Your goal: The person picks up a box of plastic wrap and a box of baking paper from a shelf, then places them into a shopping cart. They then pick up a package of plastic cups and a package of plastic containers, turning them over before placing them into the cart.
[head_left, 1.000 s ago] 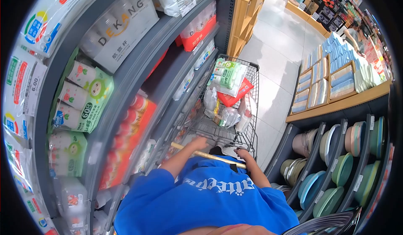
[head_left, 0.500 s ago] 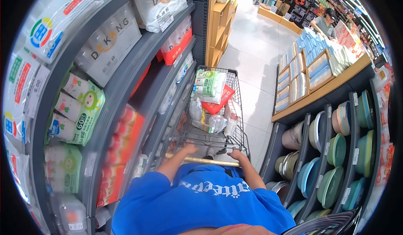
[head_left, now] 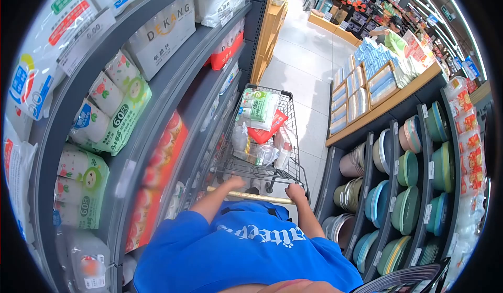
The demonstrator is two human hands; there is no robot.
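A black wire shopping cart (head_left: pixel 296 130) stands in front of me, its gold-coloured handle (head_left: pixel 251 194) crossing near my waist. My left hand (head_left: pixel 236 182) is at the handle's left part, closed, fingers curled and partly hidden. At the right end, my right hand (head_left: pixel 295 190) is closed round the handle in a fist. Inside the cart, a green-and-white pack (head_left: pixel 258 106) lies at the far end, with a red packet (head_left: pixel 268 127) beside it. Nearer to me are clear plastic-wrapped goods (head_left: pixel 266 154) and a pale bottle-like item (head_left: pixel 283 154).
Close on my left runs a shelf of wrapped cups (head_left: pixel 160 39) and green paper-roll packs (head_left: pixel 126 102). On the right, a rack holds stacked basins (head_left: pixel 407 168), with folded towels (head_left: pixel 364 81) on its wooden top. Tiled aisle floor (head_left: pixel 296 65) stretches ahead. Another person (head_left: pixel 385 31) stands beyond the towels.
The shelf goods and basins have shifted slightly in view as my head turned. Both hands stay at the cart handle. The person beyond the towels now has a green cloth before them.
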